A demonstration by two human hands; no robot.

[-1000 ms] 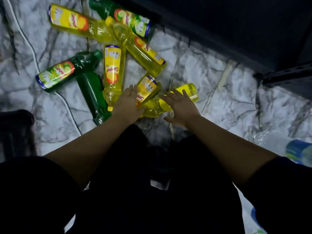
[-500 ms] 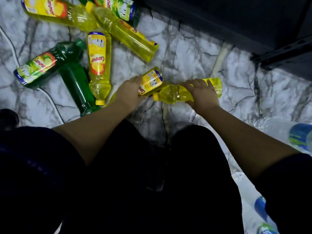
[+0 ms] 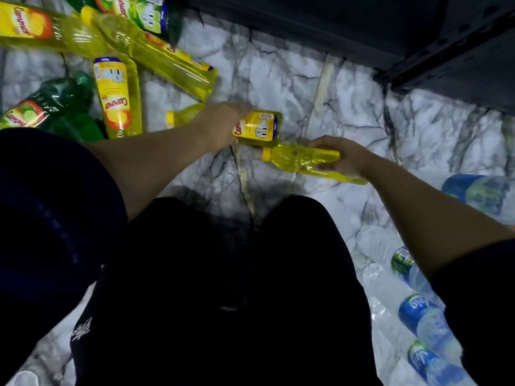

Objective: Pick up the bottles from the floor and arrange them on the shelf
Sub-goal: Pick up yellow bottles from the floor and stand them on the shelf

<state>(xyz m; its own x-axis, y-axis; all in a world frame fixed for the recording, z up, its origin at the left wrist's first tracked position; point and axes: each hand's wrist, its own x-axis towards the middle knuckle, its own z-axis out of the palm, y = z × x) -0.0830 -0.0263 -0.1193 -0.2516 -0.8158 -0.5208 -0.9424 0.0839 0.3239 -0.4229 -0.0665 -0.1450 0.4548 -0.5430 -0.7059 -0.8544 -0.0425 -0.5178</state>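
Marble floor (image 3: 278, 79) below, each hand grips a yellow bottle lying sideways (left (image 3: 220, 126) labelled (image 3: 257, 129), right (image 3: 345, 158) plain (image 3: 301, 160)), shelf (image 3: 446, 65) ahead-right.

White marble floor (image 3: 278, 79) with dark grey veins filled the frame. A dark metal shelf frame (image 3: 446, 59) crossed the upper right, dimly lit.
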